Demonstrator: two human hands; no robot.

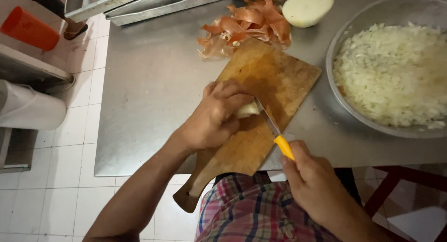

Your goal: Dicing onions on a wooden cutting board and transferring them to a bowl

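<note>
A wooden cutting board (pixel 274 76) lies slanted on the steel table (pixel 149 93), its handle hanging over the near edge. My left hand (pixel 216 114) presses a piece of peeled onion (pixel 247 110) onto the board; most of the onion is hidden under my fingers. My right hand (pixel 309 179) grips a yellow-handled knife (pixel 274 130), whose blade rests against the onion's right side.
A big metal bowl (pixel 342 44) of chopped onion stands at the right. Brown onion skins (pixel 247 23) and a peeled onion half (pixel 307 6) lie beyond the board. Metal trays (pixel 139 4) sit at the back left. White tiled floor lies to the left.
</note>
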